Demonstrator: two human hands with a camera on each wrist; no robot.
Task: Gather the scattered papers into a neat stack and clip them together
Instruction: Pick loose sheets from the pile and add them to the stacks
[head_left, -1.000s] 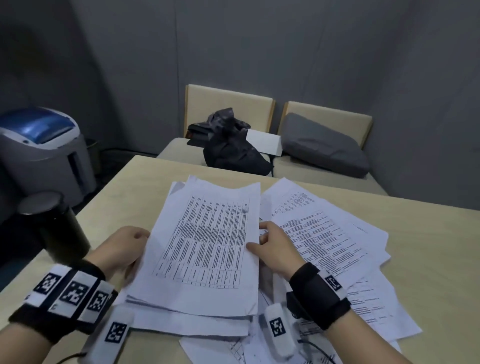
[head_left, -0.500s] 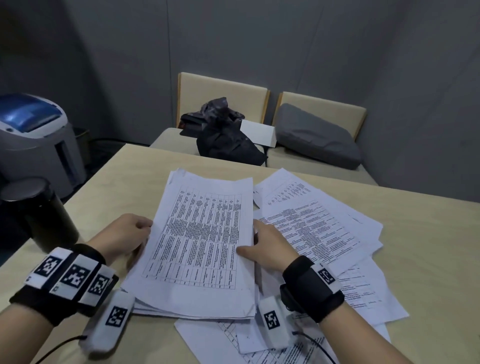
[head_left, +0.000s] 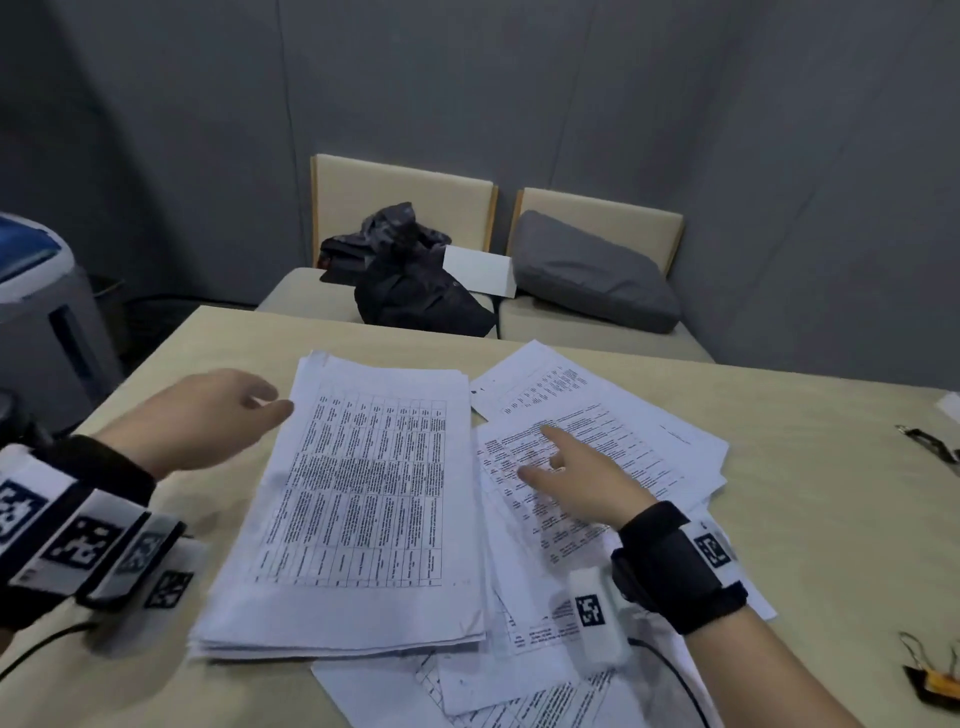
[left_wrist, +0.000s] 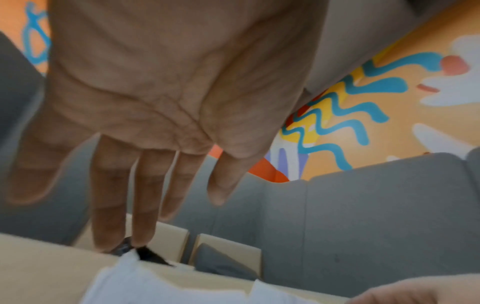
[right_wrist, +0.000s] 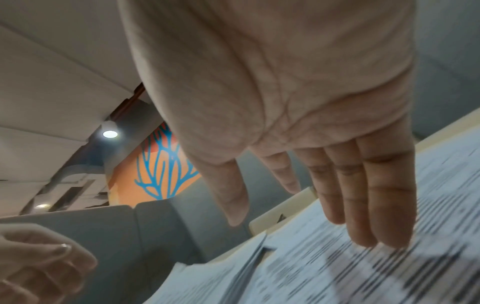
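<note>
Beige desk (head_left: 779, 447) carries white printed papers: a fairly squared stack (head_left: 363, 499) at centre-left, loose overlapping sheets (head_left: 613, 441) fanned right. Left hand (head_left: 208, 421) hovers, fingers spread; right hand (head_left: 582, 473) reaches flat over the sheets, holding nothing.

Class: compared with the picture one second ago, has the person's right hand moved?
Yes. The right hand has left the gathered stack of printed white papers and moved right, onto the loose printed sheets beside it.
</note>
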